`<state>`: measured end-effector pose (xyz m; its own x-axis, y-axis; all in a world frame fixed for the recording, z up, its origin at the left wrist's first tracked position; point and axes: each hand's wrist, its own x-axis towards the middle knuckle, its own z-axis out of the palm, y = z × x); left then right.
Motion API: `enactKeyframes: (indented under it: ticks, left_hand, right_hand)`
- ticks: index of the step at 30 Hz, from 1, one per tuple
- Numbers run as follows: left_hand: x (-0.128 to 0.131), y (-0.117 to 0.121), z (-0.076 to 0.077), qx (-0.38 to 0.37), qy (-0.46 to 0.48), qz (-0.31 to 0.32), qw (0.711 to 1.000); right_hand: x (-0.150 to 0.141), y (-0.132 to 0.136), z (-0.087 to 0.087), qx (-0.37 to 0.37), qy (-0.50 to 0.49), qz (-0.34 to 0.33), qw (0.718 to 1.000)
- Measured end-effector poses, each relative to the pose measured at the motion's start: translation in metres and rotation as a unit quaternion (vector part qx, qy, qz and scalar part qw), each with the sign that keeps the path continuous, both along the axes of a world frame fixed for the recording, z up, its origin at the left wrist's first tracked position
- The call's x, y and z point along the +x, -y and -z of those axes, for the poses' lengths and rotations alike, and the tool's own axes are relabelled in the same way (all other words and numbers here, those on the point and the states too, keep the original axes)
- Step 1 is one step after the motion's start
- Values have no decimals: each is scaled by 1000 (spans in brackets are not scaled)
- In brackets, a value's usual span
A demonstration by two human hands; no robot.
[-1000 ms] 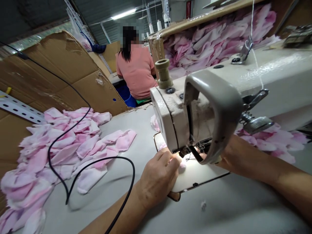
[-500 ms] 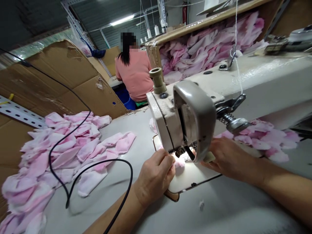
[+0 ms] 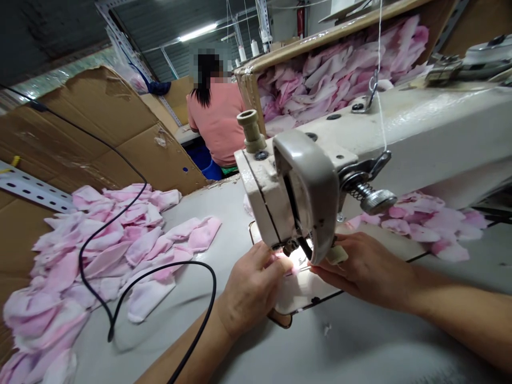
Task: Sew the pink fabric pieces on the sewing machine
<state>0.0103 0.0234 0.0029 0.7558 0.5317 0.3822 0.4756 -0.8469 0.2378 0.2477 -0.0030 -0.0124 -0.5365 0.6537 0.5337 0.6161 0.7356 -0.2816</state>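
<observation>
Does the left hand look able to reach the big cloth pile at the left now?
Probably yes: the cloth pile lies on the table, and only the black cable seems to loop between it and the left hand; the hand may need to go around or over the cable.

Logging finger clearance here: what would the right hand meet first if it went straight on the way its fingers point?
Probably the pink fabric by the left hand, under the sewing machine head, though depth there is hard to judge.

The off-white metal sewing-machine head (image 3: 270,197) blocks the middle; smooth grey tabletop (image 3: 320,354) in front leaves passage. A thin, looped black cable (image 3: 80,258) crosses before the pink-and-white cloth pile (image 3: 136,245).
</observation>
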Motion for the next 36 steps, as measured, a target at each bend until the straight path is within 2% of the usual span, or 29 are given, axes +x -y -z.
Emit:
enactKeyframes:
  ticks: [6, 10, 14, 26, 29, 36]
  left_hand:
    - [-1, 0, -8, -53, -86, -1, 995]
    - [-3, -1, -7, -72, -58, -11, 996]
    - [-4, -1, -10, -79, -35, -6, 996]
    - [2, -1, 6, -26, 54, -51, 997]
    - [1, -2, 7, -21, 42, -30, 998]
    - [3, -3, 7, 72, -26, -30, 997]
  right_hand:
    - [5, -1, 0, -25, -14, -27, 999]
    - [7, -2, 0, -9, 8, -21, 1000]
    - [12, -5, -1, -39, 40, 16, 998]
    - [9, -15, 11, 43, 52, 33, 997]
    - [10, -14, 10, 42, 51, 27, 997]
    - [12, -10, 6, 32, 37, 21, 999]
